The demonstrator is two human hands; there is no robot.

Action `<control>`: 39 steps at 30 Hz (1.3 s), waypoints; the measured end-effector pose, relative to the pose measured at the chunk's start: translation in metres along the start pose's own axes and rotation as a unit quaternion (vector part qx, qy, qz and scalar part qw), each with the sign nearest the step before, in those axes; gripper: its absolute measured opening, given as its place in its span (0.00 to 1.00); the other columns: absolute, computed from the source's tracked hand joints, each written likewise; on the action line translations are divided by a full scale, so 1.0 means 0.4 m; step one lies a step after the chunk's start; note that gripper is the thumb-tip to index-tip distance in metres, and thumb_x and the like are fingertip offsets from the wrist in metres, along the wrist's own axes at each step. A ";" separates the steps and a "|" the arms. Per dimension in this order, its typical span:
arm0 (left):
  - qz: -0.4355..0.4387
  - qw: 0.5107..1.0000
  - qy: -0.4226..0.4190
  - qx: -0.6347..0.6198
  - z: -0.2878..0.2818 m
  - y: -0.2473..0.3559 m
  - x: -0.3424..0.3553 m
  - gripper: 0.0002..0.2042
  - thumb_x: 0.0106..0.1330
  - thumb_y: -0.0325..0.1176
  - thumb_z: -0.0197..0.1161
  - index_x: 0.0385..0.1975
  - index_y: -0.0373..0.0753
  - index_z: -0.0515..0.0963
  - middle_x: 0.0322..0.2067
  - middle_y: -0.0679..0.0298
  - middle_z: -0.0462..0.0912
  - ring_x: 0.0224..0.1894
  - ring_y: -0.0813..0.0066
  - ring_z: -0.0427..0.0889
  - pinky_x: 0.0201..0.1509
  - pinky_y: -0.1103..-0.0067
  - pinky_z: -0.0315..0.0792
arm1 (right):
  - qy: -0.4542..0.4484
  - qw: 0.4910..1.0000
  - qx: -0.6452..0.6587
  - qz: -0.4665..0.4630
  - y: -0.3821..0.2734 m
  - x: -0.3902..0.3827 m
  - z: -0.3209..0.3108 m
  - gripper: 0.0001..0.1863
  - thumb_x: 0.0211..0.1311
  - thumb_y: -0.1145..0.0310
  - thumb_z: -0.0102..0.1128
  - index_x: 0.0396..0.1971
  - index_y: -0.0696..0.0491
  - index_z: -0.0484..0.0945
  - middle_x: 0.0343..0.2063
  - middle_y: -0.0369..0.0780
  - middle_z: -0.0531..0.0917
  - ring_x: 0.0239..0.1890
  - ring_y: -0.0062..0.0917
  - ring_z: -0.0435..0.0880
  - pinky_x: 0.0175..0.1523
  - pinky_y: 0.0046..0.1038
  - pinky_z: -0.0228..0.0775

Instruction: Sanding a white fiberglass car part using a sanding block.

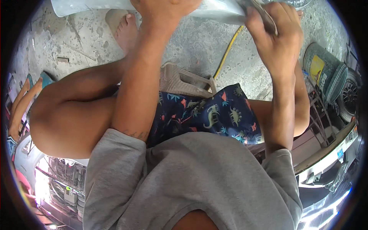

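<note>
A long pale grey panel (214, 10) lies across the top of the view. My left hand (165, 8) is on it, its fingers cut off or hidden at the top edge. My right hand (278, 40) grips a thin folded sheet (264, 17), perhaps sandpaper, against the panel's right part. A brown textured plastic piece with cutouts (176, 78) is on the floor between my legs, beside a yellow cord (230, 50).
Grey bucket (322, 73) and wheel (347, 96) stand at right, near metal framework (314, 115). Another person's legs (21, 103) show at far left, above assorted clutter (65, 176). My bare foot (124, 28) rests on the speckled concrete floor (84, 38).
</note>
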State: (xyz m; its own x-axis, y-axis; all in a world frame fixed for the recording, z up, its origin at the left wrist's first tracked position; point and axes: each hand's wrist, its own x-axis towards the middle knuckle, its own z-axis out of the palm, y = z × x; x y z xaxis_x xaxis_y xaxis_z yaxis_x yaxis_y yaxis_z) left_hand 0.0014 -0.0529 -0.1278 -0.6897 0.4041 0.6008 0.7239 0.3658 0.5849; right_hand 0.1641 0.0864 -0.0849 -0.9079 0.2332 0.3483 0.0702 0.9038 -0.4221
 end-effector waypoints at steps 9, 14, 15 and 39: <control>0.002 1.000 0.009 -0.029 0.007 0.006 -0.004 0.14 0.61 0.28 0.62 0.15 0.36 0.67 0.17 0.57 0.71 0.25 0.53 0.72 0.44 0.63 0.63 | 0.003 1.000 -0.017 0.019 0.003 -0.012 -0.005 0.09 0.59 0.68 0.71 0.31 0.57 0.82 0.27 0.45 0.80 0.33 0.42 0.78 0.43 0.35 0.70; 0.028 1.000 -0.013 0.003 0.023 -0.018 0.001 0.15 0.63 0.28 0.62 0.16 0.35 0.66 0.18 0.57 0.70 0.25 0.54 0.70 0.45 0.63 0.63 | -0.082 0.987 0.070 0.117 0.000 -0.131 -0.141 0.08 0.58 0.71 0.72 0.29 0.59 0.83 0.35 0.41 0.87 0.42 0.34 0.83 0.52 0.33 0.71; 0.007 0.999 -0.013 -0.030 0.017 0.002 0.005 0.14 0.63 0.28 0.61 0.17 0.35 0.67 0.19 0.56 0.70 0.27 0.54 0.70 0.45 0.63 0.63 | -0.070 0.991 0.064 0.097 0.008 -0.138 -0.135 0.07 0.53 0.71 0.73 0.27 0.58 0.82 0.38 0.41 0.87 0.45 0.35 0.83 0.54 0.34 0.71; -0.039 0.997 -0.026 -0.057 0.034 -0.058 -0.012 0.10 0.62 0.32 0.65 0.22 0.36 0.86 0.23 0.63 0.88 0.27 0.69 0.83 0.41 0.75 0.73 | 0.077 0.962 0.199 0.169 -0.019 -0.105 -0.083 0.06 0.57 0.77 0.72 0.29 0.60 0.81 0.38 0.43 0.89 0.37 0.30 0.86 0.45 0.27 0.76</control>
State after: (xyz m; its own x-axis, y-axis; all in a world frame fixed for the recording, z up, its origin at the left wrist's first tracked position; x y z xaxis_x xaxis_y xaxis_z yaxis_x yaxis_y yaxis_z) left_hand -0.0119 -0.0519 -0.1513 -0.7394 0.4223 0.5244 0.6600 0.3012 0.6882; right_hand 0.2156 0.0816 -0.0685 -0.7871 0.5678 0.2410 0.1591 0.5643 -0.8101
